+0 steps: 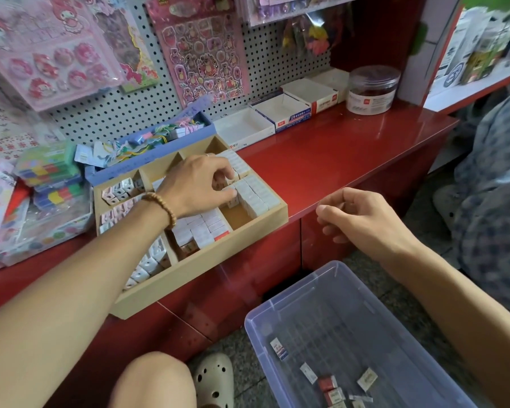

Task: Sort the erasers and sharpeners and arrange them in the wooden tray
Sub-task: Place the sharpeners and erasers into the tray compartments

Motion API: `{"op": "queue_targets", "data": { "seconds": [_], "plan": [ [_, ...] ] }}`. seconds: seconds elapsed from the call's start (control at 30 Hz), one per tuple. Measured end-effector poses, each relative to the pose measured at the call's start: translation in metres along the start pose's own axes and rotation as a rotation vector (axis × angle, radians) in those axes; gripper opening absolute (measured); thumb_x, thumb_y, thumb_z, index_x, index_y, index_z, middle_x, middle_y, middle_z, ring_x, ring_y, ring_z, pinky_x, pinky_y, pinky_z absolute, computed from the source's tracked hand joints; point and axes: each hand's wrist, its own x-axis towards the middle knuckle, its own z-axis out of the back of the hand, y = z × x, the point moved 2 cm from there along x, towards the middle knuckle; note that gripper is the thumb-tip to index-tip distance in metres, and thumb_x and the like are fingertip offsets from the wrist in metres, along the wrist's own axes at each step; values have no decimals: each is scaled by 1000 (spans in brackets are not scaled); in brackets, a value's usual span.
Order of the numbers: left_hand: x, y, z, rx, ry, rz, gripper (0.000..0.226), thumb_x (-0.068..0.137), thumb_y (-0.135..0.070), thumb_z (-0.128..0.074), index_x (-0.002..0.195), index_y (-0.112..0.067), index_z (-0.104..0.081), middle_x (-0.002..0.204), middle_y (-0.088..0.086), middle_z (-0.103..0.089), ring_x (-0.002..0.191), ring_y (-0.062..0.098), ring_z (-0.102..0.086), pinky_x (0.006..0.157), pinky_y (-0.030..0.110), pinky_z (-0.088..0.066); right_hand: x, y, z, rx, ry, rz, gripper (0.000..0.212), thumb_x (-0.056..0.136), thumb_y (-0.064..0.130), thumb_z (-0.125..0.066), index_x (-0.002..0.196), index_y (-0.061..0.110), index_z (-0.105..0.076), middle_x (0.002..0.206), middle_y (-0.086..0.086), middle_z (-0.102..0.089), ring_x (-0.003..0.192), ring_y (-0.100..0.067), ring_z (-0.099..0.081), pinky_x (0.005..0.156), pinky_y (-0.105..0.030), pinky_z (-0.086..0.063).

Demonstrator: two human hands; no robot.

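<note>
Wooden tray (pixel 256 222): light wood, divided into compartments, sits angled on red counter, front corner overhanging edge.
Sharpeners (pixel 121 189): small pink-and-white blocks, packed in left compartments.
White erasers (pixel 255 195): wrapped blocks standing in tight rows, right compartments; more in middle compartment (pixel 200 228).
Loose erasers (pixel 333 384): few, scattered flat on bottom of clear plastic bin (pixel 265 316) on floor below.
</note>
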Motion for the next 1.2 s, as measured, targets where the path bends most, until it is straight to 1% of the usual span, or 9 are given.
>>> {"op": "queue_targets", "data": {
  "seconds": [0.17,0.3,0.37,0.5,0.63,0.83,1.0,1.1,1.2],
  "plan": [
    [-46,-37,7,-294,36,-17,11,81,-24,-77,88,-19,-70,81,-8,-69,76,4,-64,65,8,-44,-12,3,4,-62,12,50,7,91,27,-68,89,20,-71,78,-4,-73,77,-19,-72,77,-42,-61],
    [-83,-67,-1,-416,86,-15,11,82,-24,-77,91,-19,-72,83,-9,-70,72,-2,-62,63,6,-42,-27,0,6,-107,18,92,7,90,31,-68,87,25,-70,80,-2,-73,81,-22,-71,80,-50,-58],
    [-102,-78,-11,-467,155,6,12,83,-26,-76,93,-21,-73,84,-11,-70,71,-5,-61,65,10,-46,-34,-3,8,-133,19,110,7,89,31,-68,88,25,-70,80,-1,-71,80,-23,-70,77,-45,-59],
    [-139,-95,-51,-486,311,37,10,83,-29,-75,91,-23,-74,85,-15,-71,81,-2,-65,75,17,-51,-50,-7,13,-284,16,179,5,89,31,-67,89,26,-69,78,11,-67,71,-4,-61,62,-17,-48],
    [-178,-109,-104,-582,353,130,9,83,-28,-76,89,-24,-73,81,-15,-71,75,-6,-63,69,11,-46,-69,-32,14,-363,45,168,4,89,27,-67,90,23,-69,79,12,-68,75,-2,-62,69,-20,-50],
    [-238,-138,-178,-795,321,299,18,85,-20,-74,78,-35,-66,75,-18,-70,73,-5,-63,69,13,-45,-80,-105,-4,-476,145,77,11,89,24,-64,95,18,-71,86,4,-72,85,-18,-67,78,-36,-52],
    [-269,-130,-219,-867,238,482,12,82,-18,-75,81,-30,-70,77,-15,-70,71,-1,-63,67,14,-47,-72,-199,-57,-497,231,-26,10,88,23,-62,93,20,-70,90,-3,-74,92,-32,-67,79,-40,-53],
    [-281,-114,-237,-796,172,544,9,79,-30,-72,86,-25,-72,81,-13,-69,79,3,-64,69,11,-45,-70,-280,-107,-594,397,-43,23,89,23,-61,111,15,-66,112,-12,-67,106,-38,-62,85,-43,-53],
    [-292,-100,-252,-650,128,553,11,81,-32,-73,90,-26,-71,88,-14,-67,88,-5,-60,74,5,-39,-61,-350,-157,-706,555,3,44,89,22,-61,131,12,-56,131,-13,-53,124,-37,-48,98,-44,-46]
  ]
}}
